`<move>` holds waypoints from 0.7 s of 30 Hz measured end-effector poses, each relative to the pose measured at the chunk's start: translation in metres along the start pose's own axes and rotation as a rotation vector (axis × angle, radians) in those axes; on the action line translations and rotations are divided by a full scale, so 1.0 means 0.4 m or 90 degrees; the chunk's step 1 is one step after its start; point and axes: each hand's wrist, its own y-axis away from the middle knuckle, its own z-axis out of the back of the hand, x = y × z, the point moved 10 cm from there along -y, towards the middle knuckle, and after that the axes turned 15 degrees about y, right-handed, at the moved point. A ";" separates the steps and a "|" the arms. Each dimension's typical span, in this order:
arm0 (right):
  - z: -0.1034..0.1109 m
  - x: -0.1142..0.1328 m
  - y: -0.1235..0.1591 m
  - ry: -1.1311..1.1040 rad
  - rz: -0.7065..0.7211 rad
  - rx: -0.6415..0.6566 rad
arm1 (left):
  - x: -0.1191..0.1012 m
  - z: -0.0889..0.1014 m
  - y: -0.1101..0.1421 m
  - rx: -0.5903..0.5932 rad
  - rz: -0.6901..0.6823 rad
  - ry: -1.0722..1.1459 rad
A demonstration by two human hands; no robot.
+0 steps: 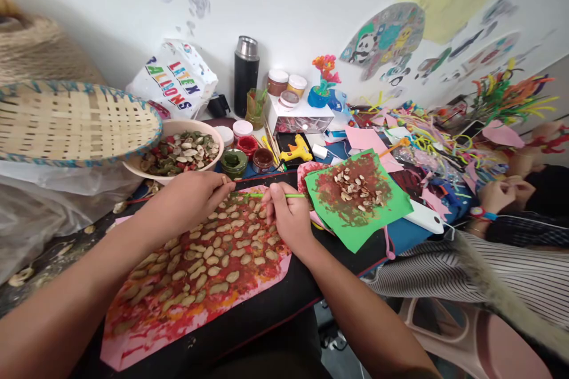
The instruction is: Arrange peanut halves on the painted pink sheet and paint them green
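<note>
My left hand [195, 198] is closed, pinching a small tan peanut [226, 180] at its fingertips. In my right hand [288, 213] is a thin green paintbrush [253, 195], its tip pointing left toward the peanut. Beneath both hands lies a pink sheet [128, 350] smeared with red, brown and orange paint. Rows of peanuts [219, 243] cover most of it. Just beyond my left fingers stand an open jar of dark green paint [234, 164], a red paint jar [247, 145] and a brown one [263, 161].
A pink bowl [130, 167] of painted shells and a woven basket [80, 124] sit left. Right are a green sheet [355, 243] with peanut shells, a yellow glue gun [299, 149] and craft scraps. Behind stands a black flask [246, 80]. Another person's hands [507, 194] are at far right.
</note>
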 end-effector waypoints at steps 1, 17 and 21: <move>0.003 -0.003 -0.001 0.000 -0.001 -0.003 | -0.001 0.000 -0.001 0.000 0.000 0.002; -0.007 -0.030 -0.006 0.010 -0.028 0.001 | -0.014 0.011 0.006 -0.023 -0.010 0.006; 0.002 -0.030 -0.004 0.002 -0.022 -0.008 | -0.006 0.005 0.002 -0.022 -0.003 -0.006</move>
